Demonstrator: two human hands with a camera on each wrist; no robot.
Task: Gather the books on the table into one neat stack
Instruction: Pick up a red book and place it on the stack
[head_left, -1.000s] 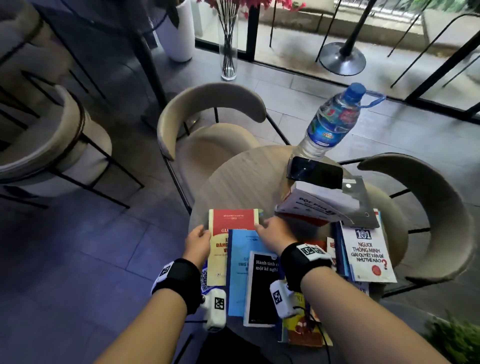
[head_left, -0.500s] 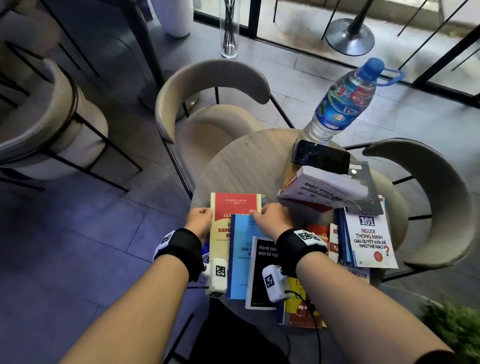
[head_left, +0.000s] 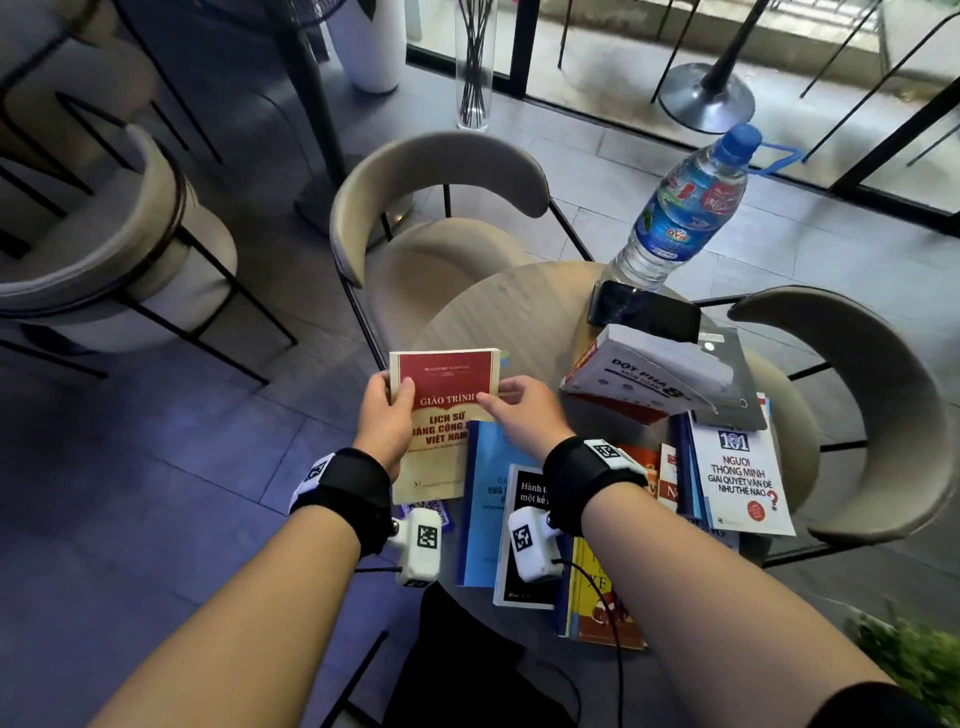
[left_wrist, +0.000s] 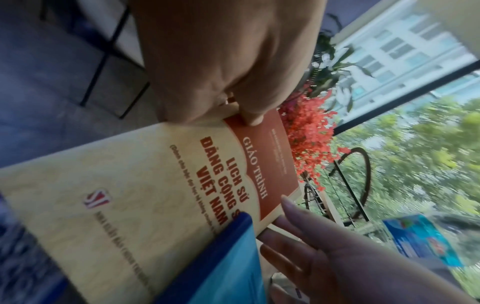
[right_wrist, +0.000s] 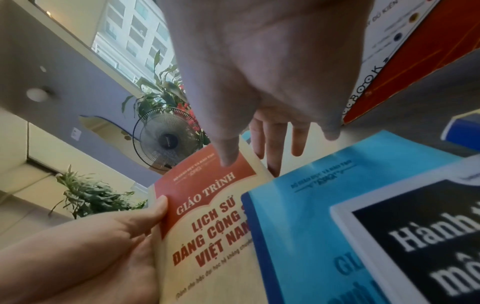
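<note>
Pinching with the left fingers (head_left: 404, 391): thumb flat on the cover, the others curled under and hidden. Holding in this way the left edge of the red and cream book (head_left: 447, 382), a little left of the frame centre in the head view. Pinching also with the right fingers (head_left: 493, 399), but lightly: thumb on the red band near the right edge, the other fingers straight, close together and slid below the cover. Probably gripped from both sides to keep the thin book level and to steer it.

Seems raised at its far end, while the near right corner is tucked under the blue book (head_left: 485, 470). Judged from this, being drawn free from the overlapping row, perhaps as the first piece of the stack.

Further out, at the lower centre: the blue book partly covered by a black book (head_left: 522, 551), then more books fanned toward the right, ending with a white book (head_left: 740, 480). Above them, at the centre right, a thick white book (head_left: 654, 376) tilted, with a phone (head_left: 644, 312) on top. Behind it, a water bottle (head_left: 683, 208) upright on the round desk (head_left: 509, 312). Not yet gathered; nearly all of the stacking left to do. Careful with the tilted pile: likely to slide if pushed.
</note>
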